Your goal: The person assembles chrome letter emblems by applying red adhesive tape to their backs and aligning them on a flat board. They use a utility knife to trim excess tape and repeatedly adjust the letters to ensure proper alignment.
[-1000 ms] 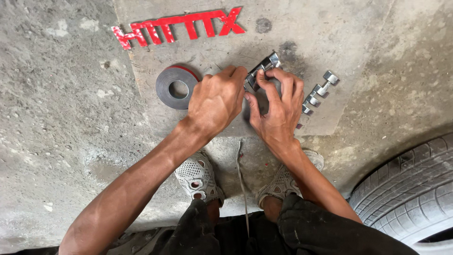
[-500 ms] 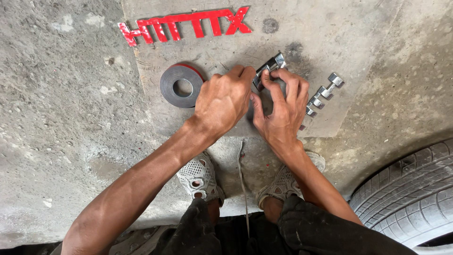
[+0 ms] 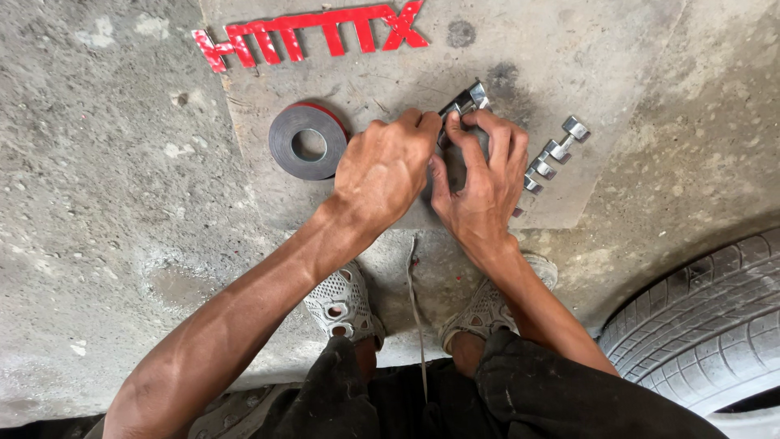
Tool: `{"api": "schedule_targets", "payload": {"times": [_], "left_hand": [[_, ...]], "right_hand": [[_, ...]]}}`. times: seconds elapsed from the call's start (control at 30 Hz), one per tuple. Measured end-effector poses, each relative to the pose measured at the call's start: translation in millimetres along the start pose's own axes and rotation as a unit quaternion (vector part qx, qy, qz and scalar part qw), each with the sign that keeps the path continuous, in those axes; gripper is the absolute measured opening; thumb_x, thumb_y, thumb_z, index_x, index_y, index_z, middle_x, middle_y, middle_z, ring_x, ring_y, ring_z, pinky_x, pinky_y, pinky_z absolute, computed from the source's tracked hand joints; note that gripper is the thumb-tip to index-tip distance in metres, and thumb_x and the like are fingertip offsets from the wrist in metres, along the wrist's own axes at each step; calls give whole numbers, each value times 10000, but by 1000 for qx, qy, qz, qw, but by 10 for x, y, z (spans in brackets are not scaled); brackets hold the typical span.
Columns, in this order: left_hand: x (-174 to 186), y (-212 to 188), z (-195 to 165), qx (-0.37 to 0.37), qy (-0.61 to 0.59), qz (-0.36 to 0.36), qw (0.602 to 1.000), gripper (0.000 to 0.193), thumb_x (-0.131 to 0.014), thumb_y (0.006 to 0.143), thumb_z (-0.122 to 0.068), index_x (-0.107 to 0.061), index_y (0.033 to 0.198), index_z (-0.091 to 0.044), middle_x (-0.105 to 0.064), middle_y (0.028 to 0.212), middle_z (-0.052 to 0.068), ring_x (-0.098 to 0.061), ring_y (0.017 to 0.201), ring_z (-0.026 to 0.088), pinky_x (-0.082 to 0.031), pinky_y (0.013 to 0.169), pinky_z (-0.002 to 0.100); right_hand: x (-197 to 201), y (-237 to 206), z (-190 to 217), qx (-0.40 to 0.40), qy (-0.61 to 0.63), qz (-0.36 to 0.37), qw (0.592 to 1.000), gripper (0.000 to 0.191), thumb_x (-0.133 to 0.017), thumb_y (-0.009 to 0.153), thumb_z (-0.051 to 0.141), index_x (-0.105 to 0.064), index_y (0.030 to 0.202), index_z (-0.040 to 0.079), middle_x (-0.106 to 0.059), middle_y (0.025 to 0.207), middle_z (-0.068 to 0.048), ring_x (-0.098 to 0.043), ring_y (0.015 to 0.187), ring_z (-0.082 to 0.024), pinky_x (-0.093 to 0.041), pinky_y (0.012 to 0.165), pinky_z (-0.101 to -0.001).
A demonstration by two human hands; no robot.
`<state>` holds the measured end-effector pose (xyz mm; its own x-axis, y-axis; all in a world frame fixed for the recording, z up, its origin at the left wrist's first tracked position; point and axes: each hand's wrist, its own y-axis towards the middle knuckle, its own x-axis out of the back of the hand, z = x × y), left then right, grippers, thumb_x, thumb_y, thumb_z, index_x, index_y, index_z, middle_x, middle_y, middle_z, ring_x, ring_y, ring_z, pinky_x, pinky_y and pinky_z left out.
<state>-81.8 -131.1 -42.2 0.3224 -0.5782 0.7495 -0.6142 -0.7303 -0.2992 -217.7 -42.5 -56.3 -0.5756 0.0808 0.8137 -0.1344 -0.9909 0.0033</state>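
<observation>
Both hands, left hand (image 3: 388, 175) and right hand (image 3: 481, 183), pinch a chrome emblem piece (image 3: 465, 101) on the cardboard sheet (image 3: 569, 49). Tape roll (image 3: 308, 141) lies at nine o'clock; bare cardboard at twelve.

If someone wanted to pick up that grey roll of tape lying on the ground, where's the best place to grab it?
The tape roll lies flat with its hole facing up. Probably best from above: one finger in the centre hole, thumb on the outer rim, at its far-left side, away from the left hand beside it.
</observation>
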Motion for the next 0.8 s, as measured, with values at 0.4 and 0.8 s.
{"api": "schedule_targets", "payload": {"times": [0.4,0.8], "left_hand": [[27,-74,-16,21,-13,4,1000,196,-708,855,-112,-636,1015,-24,-711,946,191,-710,764,460,-580,576,520],[202,-144,101,-78,63,-57,993,147,-702,804,-67,-661,946,-62,-659,900,105,-693,793,329,-572,625,451]], "right_hand": [[15,-1,8,5,3,-7,1000,460,-848,890,142,-667,1305,67,-545,1325,-95,-483,1231,-335,-417,1056,-482],[23,0,9,-1,6,-11,1000,464,-876,866,151,-678,1275,58,-551,1309,-70,-491,1213,-314,-428,1024,-465]]}}
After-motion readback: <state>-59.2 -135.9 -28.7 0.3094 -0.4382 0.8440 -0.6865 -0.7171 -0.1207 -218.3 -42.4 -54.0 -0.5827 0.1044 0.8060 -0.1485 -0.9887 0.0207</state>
